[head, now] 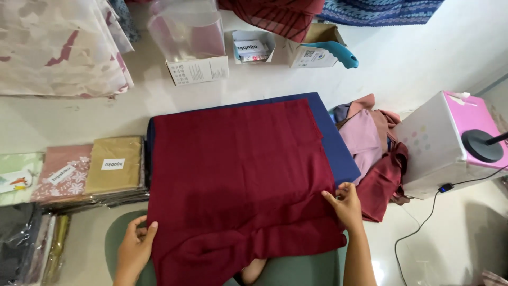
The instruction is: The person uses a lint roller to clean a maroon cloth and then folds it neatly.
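Now both hands pinch the dark red cloth (spread over a blue cloth): left hand and right hand grip its near edge.

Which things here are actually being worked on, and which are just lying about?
In hand: dark red cloth, gripped by left hand and right hand; blue cloth beneath it.

Lying about: packed scarves, pink clothes heap, white and pink box, small cartons.
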